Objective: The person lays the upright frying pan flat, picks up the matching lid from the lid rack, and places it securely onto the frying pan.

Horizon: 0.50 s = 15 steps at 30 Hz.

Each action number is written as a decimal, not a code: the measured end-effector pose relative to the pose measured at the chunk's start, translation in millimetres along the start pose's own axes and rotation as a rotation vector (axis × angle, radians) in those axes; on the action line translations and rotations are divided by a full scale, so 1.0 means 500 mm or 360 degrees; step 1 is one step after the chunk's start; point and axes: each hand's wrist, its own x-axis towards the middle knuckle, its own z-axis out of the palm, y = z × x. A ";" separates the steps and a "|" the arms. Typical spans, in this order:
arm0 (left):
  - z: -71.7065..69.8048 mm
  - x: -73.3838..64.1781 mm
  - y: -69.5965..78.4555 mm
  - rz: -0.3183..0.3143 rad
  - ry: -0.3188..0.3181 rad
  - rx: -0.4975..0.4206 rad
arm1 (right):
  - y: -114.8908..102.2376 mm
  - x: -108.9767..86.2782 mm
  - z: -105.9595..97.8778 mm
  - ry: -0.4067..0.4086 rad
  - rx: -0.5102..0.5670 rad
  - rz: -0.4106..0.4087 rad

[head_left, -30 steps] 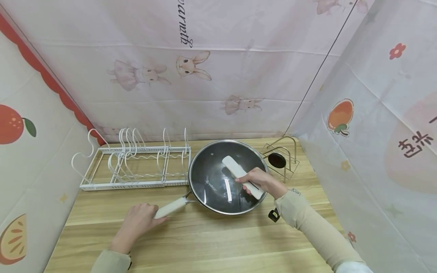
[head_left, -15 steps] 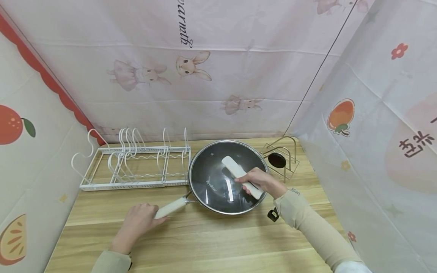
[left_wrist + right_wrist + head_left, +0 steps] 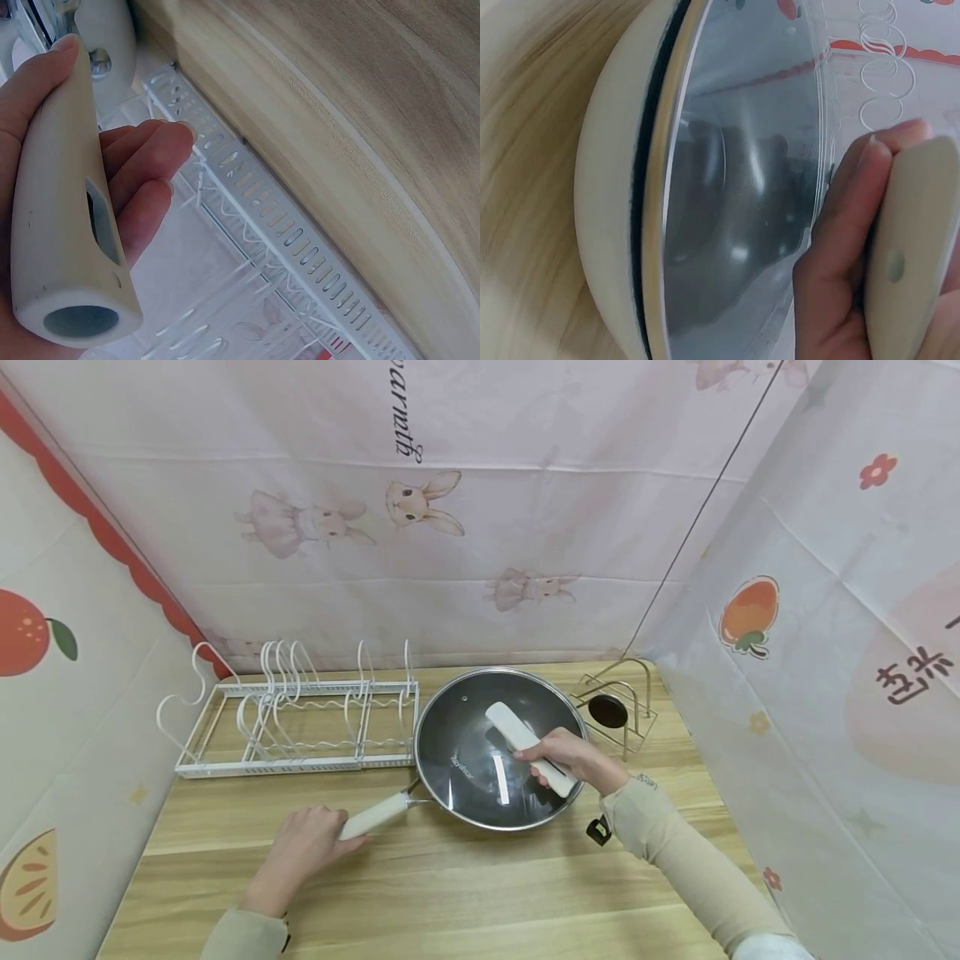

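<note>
A cream-sided wok point(image 3: 611, 187) stands on the wooden table, covered by a glass lid point(image 3: 465, 735) with a metal rim. My left hand point(image 3: 311, 839) grips the wok's white handle point(image 3: 377, 816), which points toward the front left; in the left wrist view the thumb lies along the handle point(image 3: 56, 202) and the fingers curl round its far side. With my right hand point(image 3: 573, 758) I hold the lid's long cream knob point(image 3: 513, 725), fingers bent round it, as the right wrist view shows too. The lid sits on the wok's rim.
Left of the wok is a white wire rack point(image 3: 270, 767) with upright loops, close to the wok's edge. A gold wire rack point(image 3: 637, 727) bearing a dark round disc point(image 3: 607, 712) stands at the back right. Printed cloth walls point(image 3: 480, 552) enclose the table point(image 3: 450, 902).
</note>
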 end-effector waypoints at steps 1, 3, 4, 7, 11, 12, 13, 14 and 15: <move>0.000 0.000 0.000 0.0001 0.0001 0.0007 | 0.000 -0.001 0.000 -0.0009 -0.0018 -0.0015; 0.001 0.000 -0.001 0.0005 -0.0001 0.0015 | 0.001 -0.002 0.000 -0.0028 -0.0043 -0.0031; 0.001 0.000 -0.001 0.0007 -0.0003 0.0017 | 0.001 -0.003 0.001 -0.0032 -0.0059 -0.0038; 0.001 0.001 -0.001 0.0003 -0.0017 0.0020 | 0.002 -0.005 0.001 -0.0035 -0.0110 -0.0068; 0.001 0.001 -0.001 -0.0004 -0.0033 0.0018 | 0.002 -0.006 0.001 -0.0044 -0.0127 -0.0077; 0.001 0.001 -0.002 -0.0005 -0.0038 0.0020 | 0.001 -0.006 0.001 -0.0048 -0.0123 -0.0077; 0.002 0.001 -0.002 -0.0006 -0.0040 0.0019 | 0.001 -0.006 0.001 -0.0053 -0.0115 -0.0076; 0.002 0.001 -0.002 -0.0007 -0.0041 0.0016 | 0.001 -0.006 0.001 -0.0058 -0.0106 -0.0079; 0.002 0.001 -0.002 -0.0009 -0.0043 0.0012 | 0.002 -0.007 0.001 -0.0061 -0.0103 -0.0092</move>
